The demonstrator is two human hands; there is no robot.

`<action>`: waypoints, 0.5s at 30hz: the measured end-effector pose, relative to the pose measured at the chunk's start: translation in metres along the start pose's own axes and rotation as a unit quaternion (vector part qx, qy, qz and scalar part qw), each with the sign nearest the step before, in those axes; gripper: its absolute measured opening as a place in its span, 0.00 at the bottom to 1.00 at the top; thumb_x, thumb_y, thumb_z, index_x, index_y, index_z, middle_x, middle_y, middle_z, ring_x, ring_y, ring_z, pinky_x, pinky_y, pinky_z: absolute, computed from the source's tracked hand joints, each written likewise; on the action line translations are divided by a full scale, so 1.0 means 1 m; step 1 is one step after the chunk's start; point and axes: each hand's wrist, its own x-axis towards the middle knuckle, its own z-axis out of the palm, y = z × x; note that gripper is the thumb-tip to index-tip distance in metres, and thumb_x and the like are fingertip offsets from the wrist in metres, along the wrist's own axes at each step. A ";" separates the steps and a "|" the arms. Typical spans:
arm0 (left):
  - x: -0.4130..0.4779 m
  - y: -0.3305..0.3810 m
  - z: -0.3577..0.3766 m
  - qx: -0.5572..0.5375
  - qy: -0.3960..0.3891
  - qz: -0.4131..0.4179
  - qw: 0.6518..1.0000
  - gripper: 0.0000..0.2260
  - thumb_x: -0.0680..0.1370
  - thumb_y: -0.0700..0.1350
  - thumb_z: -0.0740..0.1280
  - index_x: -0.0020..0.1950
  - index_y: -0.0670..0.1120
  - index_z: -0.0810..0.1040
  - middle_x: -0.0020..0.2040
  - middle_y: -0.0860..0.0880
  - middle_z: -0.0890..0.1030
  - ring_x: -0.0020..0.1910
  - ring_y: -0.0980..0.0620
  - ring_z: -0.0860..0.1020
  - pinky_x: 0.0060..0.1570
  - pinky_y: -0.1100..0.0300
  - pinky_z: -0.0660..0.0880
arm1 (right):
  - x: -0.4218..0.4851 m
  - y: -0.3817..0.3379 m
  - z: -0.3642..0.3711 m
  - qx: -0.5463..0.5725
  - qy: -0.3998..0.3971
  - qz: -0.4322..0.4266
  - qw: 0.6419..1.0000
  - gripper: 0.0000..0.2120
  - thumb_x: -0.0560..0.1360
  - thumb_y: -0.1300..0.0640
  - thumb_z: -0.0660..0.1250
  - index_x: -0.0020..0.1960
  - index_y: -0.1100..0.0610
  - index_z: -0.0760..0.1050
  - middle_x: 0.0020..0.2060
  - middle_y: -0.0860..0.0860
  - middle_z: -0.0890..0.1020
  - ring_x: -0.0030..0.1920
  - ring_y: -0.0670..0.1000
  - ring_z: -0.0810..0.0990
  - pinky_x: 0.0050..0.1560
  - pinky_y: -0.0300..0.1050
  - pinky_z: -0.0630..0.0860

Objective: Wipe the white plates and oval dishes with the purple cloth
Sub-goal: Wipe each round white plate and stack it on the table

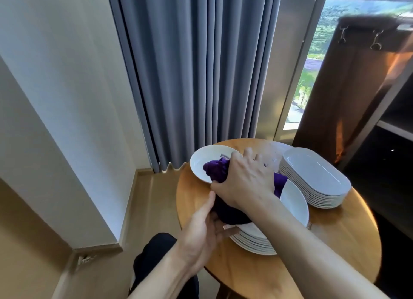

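Here's the cloth (218, 168), purple and bunched into a wad, sitting over the far-left part of the top plate (295, 207) and spilling at 11 o'clock onto the lone plate (200, 162) just beyond. The right grip (243, 180) is clamped round it from above, fingers curled over the wad, knuckles up. The left grip (201, 229) comes in at 7 o'clock and holds the top plate's near-left rim, thumb raised against the cloth's dark underside, fingers curled below the rim. That plate sits on a stack (254, 243) of round white plates near the middle of the round wooden desk (335, 243). At 2 o'clock, close beside the stack, a tidy pile of oval dishes (315, 175). Beyond the desk at 12 o'clock hangs a grey curtain (201, 75), with a window (312, 75) at 1 o'clock.
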 end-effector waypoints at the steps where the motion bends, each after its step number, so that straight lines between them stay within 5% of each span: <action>1: 0.001 0.001 -0.002 0.016 -0.003 0.004 1.000 0.16 0.82 0.56 0.65 0.64 0.51 0.84 0.63 0.42 0.83 0.60 0.45 0.83 0.54 0.53 0.81 | 0.007 -0.003 -0.002 0.001 -0.008 0.003 1.000 0.26 0.69 0.33 0.68 0.54 0.53 0.69 0.50 0.51 0.66 0.53 0.57 0.69 0.51 0.54 0.66; 4: 0.003 -0.001 -0.003 0.072 0.004 0.035 0.997 0.21 0.74 0.42 0.76 0.67 0.47 0.79 0.59 0.40 0.84 0.56 0.43 0.84 0.53 0.52 0.81 | 0.021 -0.009 -0.005 -0.015 -0.016 0.003 1.000 0.23 0.71 0.36 0.68 0.53 0.53 0.68 0.51 0.51 0.66 0.50 0.56 0.63 0.50 0.52 0.62; 7: 0.006 -0.008 0.002 0.113 0.041 0.057 0.991 0.24 0.75 0.32 0.74 0.68 0.47 0.75 0.56 0.42 0.86 0.55 0.41 0.85 0.49 0.52 0.82 | 0.032 -0.016 -0.006 -0.038 -0.044 -0.008 0.998 0.23 0.72 0.40 0.69 0.60 0.53 0.74 0.50 0.52 0.64 0.51 0.57 0.64 0.51 0.53 0.61; 15: 0.008 -0.014 0.005 0.100 0.091 0.044 0.990 0.20 0.75 0.33 0.74 0.63 0.48 0.77 0.52 0.47 0.87 0.49 0.48 0.86 0.42 0.60 0.81 | 0.071 -0.012 0.001 -0.039 -0.098 -0.007 0.994 0.23 0.75 0.39 0.66 0.65 0.51 0.75 0.61 0.54 0.74 0.64 0.60 0.71 0.53 0.55 0.63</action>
